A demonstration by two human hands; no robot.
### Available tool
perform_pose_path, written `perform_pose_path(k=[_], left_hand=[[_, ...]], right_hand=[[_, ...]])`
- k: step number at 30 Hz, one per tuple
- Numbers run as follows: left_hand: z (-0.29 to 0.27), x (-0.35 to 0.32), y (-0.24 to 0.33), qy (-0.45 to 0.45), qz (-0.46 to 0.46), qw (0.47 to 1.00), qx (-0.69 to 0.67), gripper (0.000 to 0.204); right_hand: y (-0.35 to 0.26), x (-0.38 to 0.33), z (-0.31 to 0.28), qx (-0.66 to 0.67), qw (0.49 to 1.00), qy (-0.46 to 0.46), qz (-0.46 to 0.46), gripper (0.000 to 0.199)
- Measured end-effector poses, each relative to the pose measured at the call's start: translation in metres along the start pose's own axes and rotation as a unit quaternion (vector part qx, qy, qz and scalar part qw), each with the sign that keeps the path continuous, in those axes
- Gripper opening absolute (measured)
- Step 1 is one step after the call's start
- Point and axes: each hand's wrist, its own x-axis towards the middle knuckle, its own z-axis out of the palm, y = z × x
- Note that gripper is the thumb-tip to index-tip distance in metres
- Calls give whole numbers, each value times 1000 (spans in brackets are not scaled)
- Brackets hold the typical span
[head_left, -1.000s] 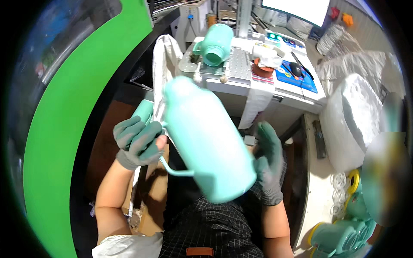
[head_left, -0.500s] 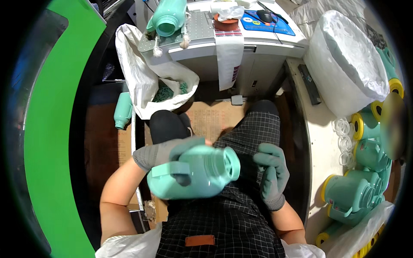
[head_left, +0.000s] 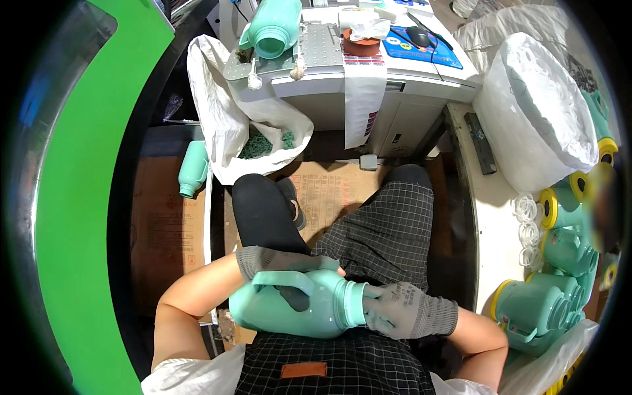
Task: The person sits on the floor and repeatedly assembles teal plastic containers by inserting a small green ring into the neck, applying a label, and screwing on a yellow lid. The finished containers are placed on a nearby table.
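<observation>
A mint-green plastic thermos shell with a side handle lies across my lap, its mouth pointing right. My left hand, in a grey glove, grips it from the far side, with part of the glove showing inside the handle loop. At the open neck, my gloved right hand is closed against the rim. Some right fingertips are hidden at the mouth; whether they reach inside, I cannot tell.
A white sack of green plastic shavings stands ahead left. Another green shell lies left; one more sits on the perforated machine plate. The right bench holds white rings, several yellow-based shells and a white bag.
My right hand has moved left and turned, coming onto the shell's mouth from beside it. The shell has come slightly lower and levelled, still in my left hand.
</observation>
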Motion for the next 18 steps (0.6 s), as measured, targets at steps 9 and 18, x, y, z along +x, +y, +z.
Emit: perform_pose_path(k=[9, 18], left_hand=[[7, -39, -3, 53, 168, 954, 241, 111], [25, -93, -59, 259, 194, 918, -230, 43]], right_hand=[[5, -4, 9, -332, 888, 281, -150, 29], [40, -60, -27, -183, 838, 499, 127, 29]])
